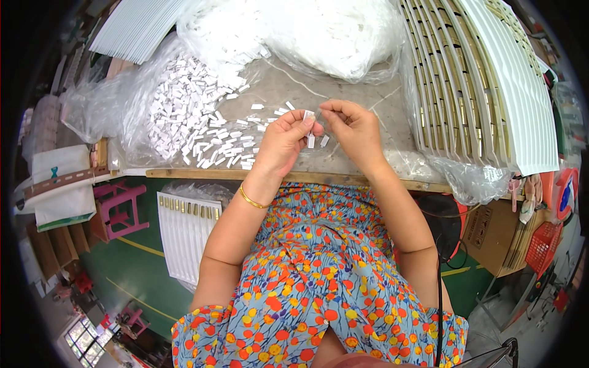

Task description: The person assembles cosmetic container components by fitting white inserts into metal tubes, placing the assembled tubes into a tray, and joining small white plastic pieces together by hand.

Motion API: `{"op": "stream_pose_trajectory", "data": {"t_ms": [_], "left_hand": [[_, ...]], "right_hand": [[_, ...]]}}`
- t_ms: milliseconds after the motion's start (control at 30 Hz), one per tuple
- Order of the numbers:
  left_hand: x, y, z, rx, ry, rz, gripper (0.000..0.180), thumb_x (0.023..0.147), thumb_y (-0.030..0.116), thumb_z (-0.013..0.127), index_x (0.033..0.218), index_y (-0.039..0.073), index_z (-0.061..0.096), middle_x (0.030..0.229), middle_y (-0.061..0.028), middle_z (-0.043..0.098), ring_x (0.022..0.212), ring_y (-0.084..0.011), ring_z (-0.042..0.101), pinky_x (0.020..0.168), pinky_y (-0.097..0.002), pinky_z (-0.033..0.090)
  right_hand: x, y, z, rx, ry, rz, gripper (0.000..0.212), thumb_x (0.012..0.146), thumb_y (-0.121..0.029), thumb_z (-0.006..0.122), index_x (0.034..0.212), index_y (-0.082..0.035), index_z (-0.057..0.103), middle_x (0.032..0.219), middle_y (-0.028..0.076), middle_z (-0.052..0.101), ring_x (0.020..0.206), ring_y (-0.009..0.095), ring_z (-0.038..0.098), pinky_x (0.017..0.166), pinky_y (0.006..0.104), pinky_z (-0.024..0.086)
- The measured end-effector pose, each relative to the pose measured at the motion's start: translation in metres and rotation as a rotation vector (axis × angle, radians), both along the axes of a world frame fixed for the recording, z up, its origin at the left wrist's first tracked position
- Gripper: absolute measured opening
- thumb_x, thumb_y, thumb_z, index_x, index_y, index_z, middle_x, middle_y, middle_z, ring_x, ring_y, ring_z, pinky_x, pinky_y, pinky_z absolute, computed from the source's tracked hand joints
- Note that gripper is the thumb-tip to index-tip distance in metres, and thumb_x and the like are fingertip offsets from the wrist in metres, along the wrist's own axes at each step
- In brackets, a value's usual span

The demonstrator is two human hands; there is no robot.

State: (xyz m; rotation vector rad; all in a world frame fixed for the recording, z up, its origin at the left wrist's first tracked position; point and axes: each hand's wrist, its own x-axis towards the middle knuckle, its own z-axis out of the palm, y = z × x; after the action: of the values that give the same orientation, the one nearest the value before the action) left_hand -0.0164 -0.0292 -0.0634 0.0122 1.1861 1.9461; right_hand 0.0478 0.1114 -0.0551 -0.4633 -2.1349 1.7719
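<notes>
Fingers of the left grip [283,140] partly cover the small white piece [308,115] held there; whether the right grip [356,130] pinches anything is too small to tell. The left forearm [236,214] and right forearm [402,214] hide stretches of the wooden front edge [331,178]. The picture's top cuts off the clear bag [343,43] (its contents merge into white glare) and the ribbed white stack [132,27].

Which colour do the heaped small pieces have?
The pieces are white, best seen in the head view.
</notes>
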Motion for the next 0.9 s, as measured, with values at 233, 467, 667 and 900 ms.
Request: {"op": "stream_pose_trajectory", "data": {"t_ms": [233, 467, 667, 900], "left_hand": [[-0.012, -0.012, 0.017, -0.262, 0.484, -0.216, 0.016, 0.084, 0.011, 0.058, 0.094, 0.000, 0.055, 0.078, -0.0062, 0.064, 0.073, -0.0073, 0.058, 0.061, -0.0193, 0.042], [-0.019, -0.015, 0.024, -0.299, 0.326, -0.435, 0.016, 0.086, 0.013, 0.057, 0.093, 0.000, 0.055, 0.079, -0.0079, 0.064, 0.074, -0.0108, 0.060, 0.063, -0.0208, 0.046], [-0.007, -0.007, 0.010, -0.048, -0.063, -0.425, 0.016, 0.086, 0.015, 0.056, 0.095, 0.001, 0.056, 0.083, -0.0076, 0.062, 0.071, -0.0128, 0.059, 0.068, -0.0222, 0.048], [-0.001, -0.004, 0.005, 0.067, -0.239, -0.165, 0.013, 0.087, 0.015, 0.055, 0.092, 0.003, 0.056, 0.079, -0.0051, 0.060, 0.068, -0.0100, 0.057, 0.063, -0.0203, 0.046]], "right_hand": [[0.006, 0.038, 0.013, -0.119, -0.303, 0.439, 0.013, 0.082, -0.008, 0.061, 0.092, -0.001, 0.065, 0.081, -0.002, 0.059, 0.067, 0.005, 0.050, 0.058, 0.0216, 0.042], [0.010, 0.035, 0.031, 0.788, 0.064, 0.608, 0.010, 0.073, -0.008, 0.061, 0.083, -0.006, 0.062, 0.079, 0.005, 0.059, 0.068, 0.019, 0.058, 0.058, 0.0305, 0.046], [0.011, 0.026, 0.025, 1.050, 0.349, 0.357, 0.016, 0.067, -0.010, 0.055, 0.083, -0.009, 0.056, 0.078, 0.004, 0.052, 0.065, 0.020, 0.057, 0.052, 0.0307, 0.047], [0.016, 0.028, 0.017, 1.001, 0.464, 0.287, 0.016, 0.066, -0.012, 0.057, 0.082, -0.009, 0.057, 0.080, 0.002, 0.053, 0.062, 0.016, 0.056, 0.050, 0.0281, 0.045]]}}
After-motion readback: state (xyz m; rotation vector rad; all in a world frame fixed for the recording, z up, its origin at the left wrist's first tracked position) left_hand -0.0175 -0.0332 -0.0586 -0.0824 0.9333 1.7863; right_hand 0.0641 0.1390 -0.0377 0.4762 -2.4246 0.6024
